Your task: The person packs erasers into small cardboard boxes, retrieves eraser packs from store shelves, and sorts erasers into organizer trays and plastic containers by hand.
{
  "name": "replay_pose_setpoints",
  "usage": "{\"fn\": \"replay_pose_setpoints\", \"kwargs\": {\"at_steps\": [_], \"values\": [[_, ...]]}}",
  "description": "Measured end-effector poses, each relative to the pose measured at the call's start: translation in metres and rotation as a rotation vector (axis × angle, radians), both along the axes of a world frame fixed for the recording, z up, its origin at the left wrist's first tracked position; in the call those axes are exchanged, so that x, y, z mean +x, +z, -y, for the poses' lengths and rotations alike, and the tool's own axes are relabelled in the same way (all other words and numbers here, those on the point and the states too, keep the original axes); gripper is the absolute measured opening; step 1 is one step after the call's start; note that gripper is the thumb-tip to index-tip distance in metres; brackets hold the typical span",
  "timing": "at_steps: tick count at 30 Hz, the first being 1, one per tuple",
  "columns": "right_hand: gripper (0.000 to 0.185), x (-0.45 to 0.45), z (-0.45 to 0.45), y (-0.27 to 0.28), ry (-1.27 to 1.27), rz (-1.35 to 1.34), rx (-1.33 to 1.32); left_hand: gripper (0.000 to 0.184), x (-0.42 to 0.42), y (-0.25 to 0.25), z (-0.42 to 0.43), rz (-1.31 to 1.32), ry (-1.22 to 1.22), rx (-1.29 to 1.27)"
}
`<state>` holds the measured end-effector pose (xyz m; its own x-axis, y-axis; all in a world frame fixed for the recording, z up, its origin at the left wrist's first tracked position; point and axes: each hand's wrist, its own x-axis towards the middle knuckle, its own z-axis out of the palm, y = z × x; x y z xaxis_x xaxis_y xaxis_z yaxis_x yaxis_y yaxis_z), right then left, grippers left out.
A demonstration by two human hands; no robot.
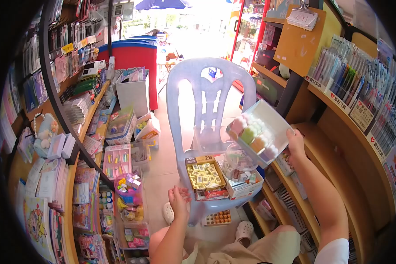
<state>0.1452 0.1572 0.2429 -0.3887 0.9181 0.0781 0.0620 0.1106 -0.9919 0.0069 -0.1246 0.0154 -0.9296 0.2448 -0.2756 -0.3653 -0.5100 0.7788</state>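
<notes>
My right hand point(296, 143) grips the edge of a white box point(273, 121), which is tilted above the right side of the chair. Inside it lie fluffy pastel balls point(253, 133) in pink, green, orange and white; their exact kind is unclear. Beside the seat's left edge, my left hand point(179, 200) holds nothing, its fingers loosely bent and apart. Close to it on the blue plastic chair point(175, 110) sits a box of small erasers point(203, 176) marked 2B. To the right of that stands another open box point(246, 187) of small items, with a clear round tub point(241, 157) above it.
A wooden shelf point(339, 103) packed with pens curves along the right. On the left, shelves hold notebooks point(53, 182), and tubs such as a purple basket point(128, 188) line the floor. Below the seat is a tray of brown round items point(218, 218).
</notes>
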Motion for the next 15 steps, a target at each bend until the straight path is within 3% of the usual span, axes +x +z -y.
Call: {"fn": "replay_pose_setpoints", "kwargs": {"at_steps": [7,8,15], "values": [[0.013,-0.001,0.028,-0.004,0.167,0.073,0.034,0.024,-0.021,0.006,0.020,-0.023,0.037,0.028],[0.009,-0.004,0.041,-0.002,0.200,-0.023,0.011,0.024,-0.022,0.006,0.023,-0.039,0.046,0.034],[0.006,-0.018,0.101,-0.015,0.526,-0.016,0.185,0.022,-0.007,0.044,0.071,-0.287,-0.011,0.153]]}}
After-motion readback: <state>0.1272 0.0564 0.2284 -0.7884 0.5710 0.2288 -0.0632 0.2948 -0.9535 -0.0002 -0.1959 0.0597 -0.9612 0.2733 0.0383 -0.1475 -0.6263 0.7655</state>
